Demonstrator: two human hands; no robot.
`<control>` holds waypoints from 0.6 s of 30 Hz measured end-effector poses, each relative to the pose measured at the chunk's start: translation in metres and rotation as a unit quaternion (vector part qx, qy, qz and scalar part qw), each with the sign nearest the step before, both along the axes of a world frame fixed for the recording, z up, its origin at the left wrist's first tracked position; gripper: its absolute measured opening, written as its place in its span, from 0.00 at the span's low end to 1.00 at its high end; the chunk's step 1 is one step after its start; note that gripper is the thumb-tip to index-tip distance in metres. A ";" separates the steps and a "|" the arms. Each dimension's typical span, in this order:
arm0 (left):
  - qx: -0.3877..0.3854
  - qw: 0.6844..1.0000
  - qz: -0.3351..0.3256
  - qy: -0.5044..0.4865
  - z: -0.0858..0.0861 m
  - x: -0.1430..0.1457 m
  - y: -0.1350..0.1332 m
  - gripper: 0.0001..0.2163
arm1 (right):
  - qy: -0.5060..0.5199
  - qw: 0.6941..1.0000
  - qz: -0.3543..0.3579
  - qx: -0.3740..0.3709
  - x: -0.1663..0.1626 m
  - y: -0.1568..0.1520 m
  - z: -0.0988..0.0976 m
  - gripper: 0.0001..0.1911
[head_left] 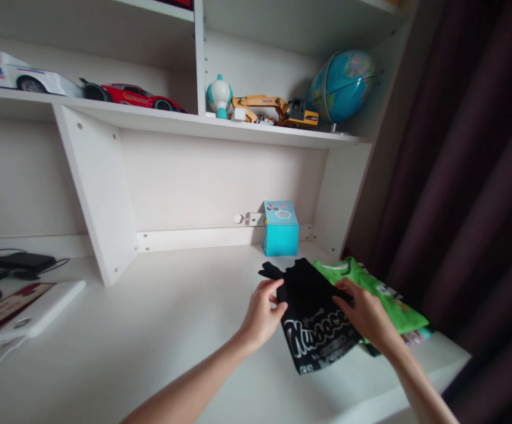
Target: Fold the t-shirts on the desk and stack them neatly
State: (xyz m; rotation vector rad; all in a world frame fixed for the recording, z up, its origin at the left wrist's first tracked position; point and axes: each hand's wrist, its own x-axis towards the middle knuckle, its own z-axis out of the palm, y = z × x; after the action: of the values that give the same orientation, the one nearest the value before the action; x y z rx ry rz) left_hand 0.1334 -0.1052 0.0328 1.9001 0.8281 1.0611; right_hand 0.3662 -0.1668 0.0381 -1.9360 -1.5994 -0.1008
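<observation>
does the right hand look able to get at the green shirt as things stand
Probably yes: the green shirt lies close beside the right hand, with much of its top showing. That hand is pinching the black shirt, though, so it would likely need to let go first.

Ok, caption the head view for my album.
Left hand and right hand hold a black printed garment beside a green shirt on a white desk.

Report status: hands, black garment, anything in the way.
Left hand, right hand: both pinching black garment at opposite edges. Lettering showing. Green shirt close on right; no visible obstruction.
</observation>
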 end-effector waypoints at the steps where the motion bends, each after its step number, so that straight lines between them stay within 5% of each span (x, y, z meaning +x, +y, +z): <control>1: 0.013 1.000 -0.012 -0.010 0.005 0.019 0.001 0.22 | -0.016 0.999 -0.029 0.015 0.018 -0.005 0.006 0.12; 6: 0.069 0.995 -0.048 -0.048 0.018 0.110 0.009 0.23 | -0.089 0.982 -0.165 0.023 0.102 -0.016 0.029 0.14; 10: 0.018 0.997 -0.065 0.026 -0.005 0.152 0.011 0.28 | -0.115 0.969 -0.213 -0.047 0.141 -0.011 0.018 0.19; 14: -0.005 0.982 -0.124 0.141 -0.045 0.140 0.009 0.35 | -0.126 0.975 -0.169 -0.075 0.139 0.001 -0.022 0.30; 18: 0.074 0.967 -0.156 0.186 -0.063 0.088 0.006 0.32 | -0.126 0.981 -0.136 -0.057 0.117 0.013 -0.056 0.33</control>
State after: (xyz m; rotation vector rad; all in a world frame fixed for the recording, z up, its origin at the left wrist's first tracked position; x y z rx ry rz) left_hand 0.2216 -0.0994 -0.0298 2.3077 0.6312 0.5940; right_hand 0.4834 -0.1536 -0.0181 -2.2986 -1.5133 -0.3887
